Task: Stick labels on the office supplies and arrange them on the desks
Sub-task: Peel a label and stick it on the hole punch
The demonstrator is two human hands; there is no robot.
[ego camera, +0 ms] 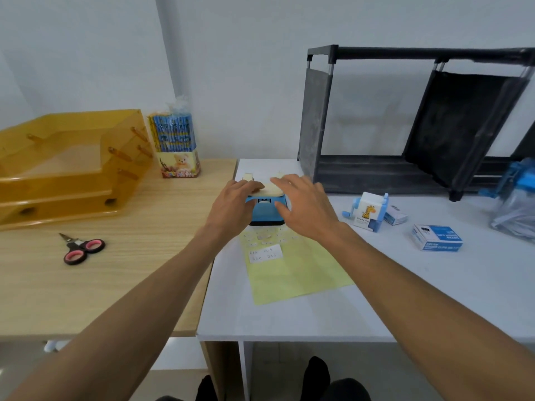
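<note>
both hands are out over a blue and cream plastic device that stands on the white desk, touching the far edge of the yellow label sheet. the left hand lies on the device's left side with its fingers stretched flat across the cream top. the right hand is spread wide over the right side, its thumb against the blue body; neither hand curls around it. two cream ear-like tabs stick up beyond the fingers.

on the sheet, a white label with handwriting lies near the far end, with rows of small peel-off labels just beyond it.

right of the sheet stand a giraffe-print pencil sharpener, a small white and blue box just behind it, and a blue box of binder clips further right. beyond the sheet to the right sits a black shelf rack.

left of the sheet, on the wooden desk, lie pink-handled scissors. further left and back are an orange stacked file tray and a wrapped pack of pencils beside it.
</note>
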